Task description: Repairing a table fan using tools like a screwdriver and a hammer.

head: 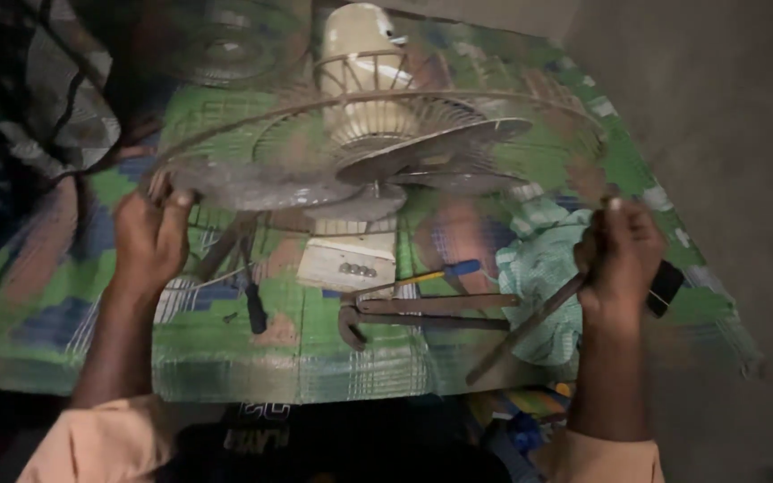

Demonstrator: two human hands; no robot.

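Table fan [378, 152]: dusty grey blades in a wire cage, cream motor behind, held tilted above a green patterned mat [225, 358]. Left hand [149, 237] and right hand [619, 255] each clasp the cage rim at opposite sides.

Dusty table fan [378, 152], cream motor housing, wire rear guard, bare blades, tilted face-down over patterned mat.

- No packages, labels, signs or screens show in this view.
- Print appears only on the dark shirt [257, 429] at the bottom edge, just left of centre between the person's forearms: pale block letters across the chest, too blurred to make out.
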